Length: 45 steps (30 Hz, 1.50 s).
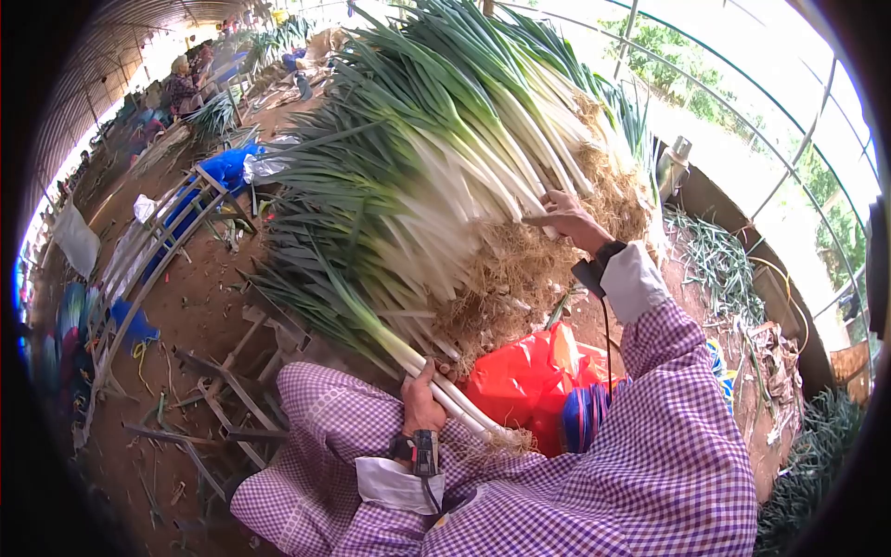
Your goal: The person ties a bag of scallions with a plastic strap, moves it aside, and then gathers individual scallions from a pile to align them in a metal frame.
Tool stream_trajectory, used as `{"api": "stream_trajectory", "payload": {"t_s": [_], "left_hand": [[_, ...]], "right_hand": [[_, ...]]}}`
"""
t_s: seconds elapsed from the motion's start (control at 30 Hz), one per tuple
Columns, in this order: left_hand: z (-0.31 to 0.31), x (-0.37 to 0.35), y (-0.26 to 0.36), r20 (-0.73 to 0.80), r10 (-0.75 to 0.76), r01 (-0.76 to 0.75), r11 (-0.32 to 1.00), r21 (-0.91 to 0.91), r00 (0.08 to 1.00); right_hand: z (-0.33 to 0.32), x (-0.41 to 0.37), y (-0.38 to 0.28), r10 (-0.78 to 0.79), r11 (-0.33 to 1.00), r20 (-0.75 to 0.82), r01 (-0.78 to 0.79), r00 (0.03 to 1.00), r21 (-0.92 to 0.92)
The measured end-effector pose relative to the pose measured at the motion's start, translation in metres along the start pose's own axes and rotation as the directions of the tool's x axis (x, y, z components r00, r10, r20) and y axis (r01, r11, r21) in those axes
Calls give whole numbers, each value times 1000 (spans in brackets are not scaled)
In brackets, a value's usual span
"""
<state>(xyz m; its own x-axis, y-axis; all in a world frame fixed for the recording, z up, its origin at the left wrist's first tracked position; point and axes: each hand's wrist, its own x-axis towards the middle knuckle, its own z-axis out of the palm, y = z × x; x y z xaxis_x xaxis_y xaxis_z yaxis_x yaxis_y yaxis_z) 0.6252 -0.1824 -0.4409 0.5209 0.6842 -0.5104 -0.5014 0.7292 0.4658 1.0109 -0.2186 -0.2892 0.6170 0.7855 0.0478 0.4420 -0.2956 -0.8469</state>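
Note:
A large heap of leeks [464,121] fills the middle, with green leaves toward the top and left and brown roots [506,278] facing me. My left hand [423,401] is wrapped round the white stems of a few leeks [401,351], whose roots hang over my lap at the right. At the root side of the heap, my right hand [571,221] has its fingers closed on the white end of a leek. Something thin and dark lies by its fingertips, too small to name. Both wrists carry dark straps with a device and cable.
A red plastic bag [520,376] lies between my arms. Metal frames [218,390] stand on the soil at the left, one with blue sheeting [223,167]. Another person [183,85] sits at the back left. Cut leaves [719,265] lie at the right beside a low wall.

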Motion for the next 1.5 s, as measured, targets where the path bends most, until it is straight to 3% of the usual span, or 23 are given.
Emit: {"api": "stream_trajectory", "payload": {"t_s": [0.1, 0.13, 0.2, 0.27, 0.3, 0.37, 0.43, 0.5, 0.53, 0.67, 0.87, 1.1, 1.17, 1.3, 1.37, 1.4, 1.43, 1.47, 1.5], "left_hand": [[10, -11, 5, 49, -35, 32, 998, 49, 998], [8, -10, 4, 76, -30, 25, 997, 66, 997], [8, -10, 4, 78, 5, -8, 999, 38, 997], [8, -16, 9, 156, -33, 30, 999, 20, 987], [8, -18, 10, 165, -42, 40, 999, 18, 985], [8, -19, 11, 181, -60, 59, 998, 15, 982], [7, -23, 8, 179, 1, -10, 999, 47, 984], [0, -21, 5, 226, -35, 32, 999, 18, 974], [0, -27, 7, 235, 3, -22, 997, 75, 972], [-3, -29, 5, 245, 23, -49, 994, 100, 969], [-8, -43, 5, 230, 82, -104, 991, 87, 970], [-12, -34, 5, 180, 14, -31, 995, 92, 984], [-14, -32, 7, 175, -46, 28, 994, 101, 984], [-12, -27, 3, 142, 1, -16, 995, 102, 990], [-14, -21, -3, 110, 36, -47, 994, 103, 993], [-13, -22, -3, 106, 43, -56, 992, 118, 993], [-9, -23, -2, 98, 54, -66, 989, 132, 994], [-6, -25, -1, 85, 61, -72, 987, 142, 995], [-5, -27, 3, 105, 44, -65, 977, 201, 993]], "right_hand": [[15, -20, -27, -93, 995, 5, 92, 996, 44], [27, -37, -42, -63, 997, -64, 66, 996, 48], [46, -68, -37, -306, 952, -5, 306, 952, -13], [75, -116, -31, -284, 952, 66, 274, 956, 136], [94, -147, -31, -149, 949, 122, 107, 981, 295], [121, -210, -42, -88, 918, 239, -14, 967, 397], [145, -250, -29, 42, 912, 332, -172, 942, 373], [158, -271, -19, 69, 943, 419, -196, 905, 269], [156, -284, -30, 159, 900, 480, -326, 863, 288], [166, -294, -17, 70, 837, 514, -331, 855, 435], [148, -281, -33, 79, 853, 680, -403, 729, 332], [151, -265, -15, 53, 871, 721, -385, 691, 305], [146, -261, -15, 95, 882, 765, -410, 637, 232], [148, -255, -11, 130, 899, 754, -397, 644, 184], [137, -247, -17, 161, 885, 798, -442, 581, 143], [131, -239, -19, 139, 932, 787, -348, 601, 101], [128, -222, -18, -239, 969, 620, 141, 748, 204], [114, -205, -20, 118, 990, 596, -142, 794, -8], [111, -176, 17, -23, 999, 346, 34, 938, -26]]}}
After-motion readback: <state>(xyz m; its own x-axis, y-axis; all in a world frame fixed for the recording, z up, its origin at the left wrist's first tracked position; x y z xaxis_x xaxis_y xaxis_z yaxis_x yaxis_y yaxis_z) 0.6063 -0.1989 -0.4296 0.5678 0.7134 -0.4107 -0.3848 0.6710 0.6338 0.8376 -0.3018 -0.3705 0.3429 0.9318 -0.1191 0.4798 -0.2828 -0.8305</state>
